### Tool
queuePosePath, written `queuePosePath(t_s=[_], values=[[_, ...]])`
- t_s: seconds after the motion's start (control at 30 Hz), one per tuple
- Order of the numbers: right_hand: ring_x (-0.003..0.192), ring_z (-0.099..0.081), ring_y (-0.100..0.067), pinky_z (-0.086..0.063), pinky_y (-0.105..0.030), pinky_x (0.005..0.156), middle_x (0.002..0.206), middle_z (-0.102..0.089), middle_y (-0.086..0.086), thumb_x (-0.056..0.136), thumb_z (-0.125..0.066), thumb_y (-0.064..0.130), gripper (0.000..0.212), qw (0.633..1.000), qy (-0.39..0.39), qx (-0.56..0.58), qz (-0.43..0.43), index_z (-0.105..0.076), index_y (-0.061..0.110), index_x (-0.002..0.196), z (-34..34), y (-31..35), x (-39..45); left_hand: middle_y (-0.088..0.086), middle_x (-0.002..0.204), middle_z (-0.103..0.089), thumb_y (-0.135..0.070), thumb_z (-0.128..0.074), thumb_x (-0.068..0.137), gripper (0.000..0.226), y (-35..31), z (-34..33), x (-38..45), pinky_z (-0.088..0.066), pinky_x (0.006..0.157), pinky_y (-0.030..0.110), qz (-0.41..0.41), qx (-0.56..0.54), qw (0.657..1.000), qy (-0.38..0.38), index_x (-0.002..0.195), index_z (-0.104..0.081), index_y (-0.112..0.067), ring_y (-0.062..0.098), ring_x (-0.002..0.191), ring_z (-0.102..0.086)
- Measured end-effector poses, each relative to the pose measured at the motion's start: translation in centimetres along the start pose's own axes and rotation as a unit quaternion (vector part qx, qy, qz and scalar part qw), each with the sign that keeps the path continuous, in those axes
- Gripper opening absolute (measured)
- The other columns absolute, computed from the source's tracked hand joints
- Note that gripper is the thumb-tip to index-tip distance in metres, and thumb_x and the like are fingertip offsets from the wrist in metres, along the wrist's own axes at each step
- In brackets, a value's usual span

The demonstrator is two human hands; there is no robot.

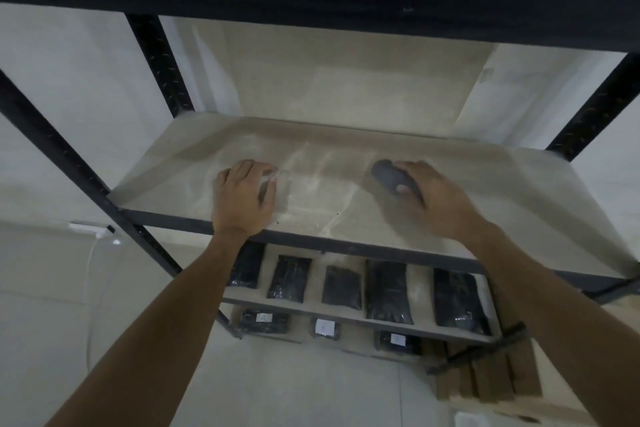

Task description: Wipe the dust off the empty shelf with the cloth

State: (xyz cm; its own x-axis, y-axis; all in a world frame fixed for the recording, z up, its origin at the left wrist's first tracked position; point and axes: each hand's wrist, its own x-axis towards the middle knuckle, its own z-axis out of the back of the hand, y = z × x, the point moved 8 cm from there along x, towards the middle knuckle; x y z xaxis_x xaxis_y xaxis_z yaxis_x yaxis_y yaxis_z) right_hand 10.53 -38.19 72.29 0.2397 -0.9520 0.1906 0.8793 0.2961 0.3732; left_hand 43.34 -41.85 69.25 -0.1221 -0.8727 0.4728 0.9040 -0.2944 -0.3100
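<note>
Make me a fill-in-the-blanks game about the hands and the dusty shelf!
1. The dark cloth is held by the ____ hand.
2. The left hand rests ____ on the shelf board.
3. The black packets lie on the shelf ____ the one being wiped.

Missing words: right; flat; below

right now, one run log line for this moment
right hand grips cloth on shelf | left hand rests flat on shelf
</note>
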Motion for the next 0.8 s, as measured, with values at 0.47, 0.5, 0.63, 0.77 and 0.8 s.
queuePosePath(t_s=[0.47,0.5,0.63,0.77,0.8], values=[[0.097,-0.057,-0.01,-0.051,-0.029,0.079,0.125,-0.052,0.007,0.106,-0.032,0.046,0.047,0.985,0.071,0.111,0.111,-0.038,0.028,0.149,-5.4,11.7,-6.7,-0.002,0.117,-0.067,-0.04,-0.042,0.095,0.034,0.0,0.2,0.1,-0.043,0.096,0.042,0.001,0.006,1.0,0.005,0.115,-0.063,-0.024,0.021,0.113,-0.059],[0.099,-0.057,-0.01,-0.051,-0.029,0.082,0.126,-0.054,0.005,0.105,-0.034,0.046,0.048,0.986,0.053,0.124,0.101,-0.041,0.026,0.148,-4.5,10.9,-5.5,-0.003,0.117,-0.067,-0.041,-0.042,0.095,0.034,0.0,0.1,0.1,-0.043,0.096,0.042,0.001,0.009,1.0,0.007,0.115,-0.063,-0.024,0.02,0.113,-0.059],[0.119,-0.06,-0.025,-0.048,-0.037,0.099,0.138,-0.06,-0.005,0.099,-0.038,0.053,0.057,0.995,-0.022,0.085,0.051,-0.046,0.022,0.146,0.3,3.5,1.6,-0.004,0.117,-0.066,-0.04,-0.043,0.096,0.032,0.1,0.1,0.1,-0.041,0.097,0.04,0.004,0.016,1.0,0.006,0.116,-0.063,-0.025,0.018,0.115,-0.058],[0.102,-0.067,-0.036,-0.056,-0.047,0.085,0.132,-0.064,-0.01,0.1,-0.048,0.043,0.047,0.997,-0.034,0.032,-0.062,-0.043,0.026,0.144,2.6,-4.3,8.0,-0.003,0.116,-0.066,-0.039,-0.043,0.096,0.031,0.2,0.0,0.1,-0.042,0.096,0.04,0.003,0.019,1.0,0.001,0.115,-0.063,-0.024,0.019,0.114,-0.058],[0.1,-0.067,-0.037,-0.057,-0.047,0.083,0.133,-0.063,-0.009,0.103,-0.05,0.037,0.043,0.997,-0.031,0.021,-0.071,-0.042,0.028,0.144,2.4,-5.6,9.1,-0.003,0.116,-0.066,-0.039,-0.043,0.096,0.032,0.3,0.0,0.2,-0.042,0.096,0.04,0.004,0.018,1.0,0.0,0.115,-0.063,-0.024,0.019,0.114,-0.058]])
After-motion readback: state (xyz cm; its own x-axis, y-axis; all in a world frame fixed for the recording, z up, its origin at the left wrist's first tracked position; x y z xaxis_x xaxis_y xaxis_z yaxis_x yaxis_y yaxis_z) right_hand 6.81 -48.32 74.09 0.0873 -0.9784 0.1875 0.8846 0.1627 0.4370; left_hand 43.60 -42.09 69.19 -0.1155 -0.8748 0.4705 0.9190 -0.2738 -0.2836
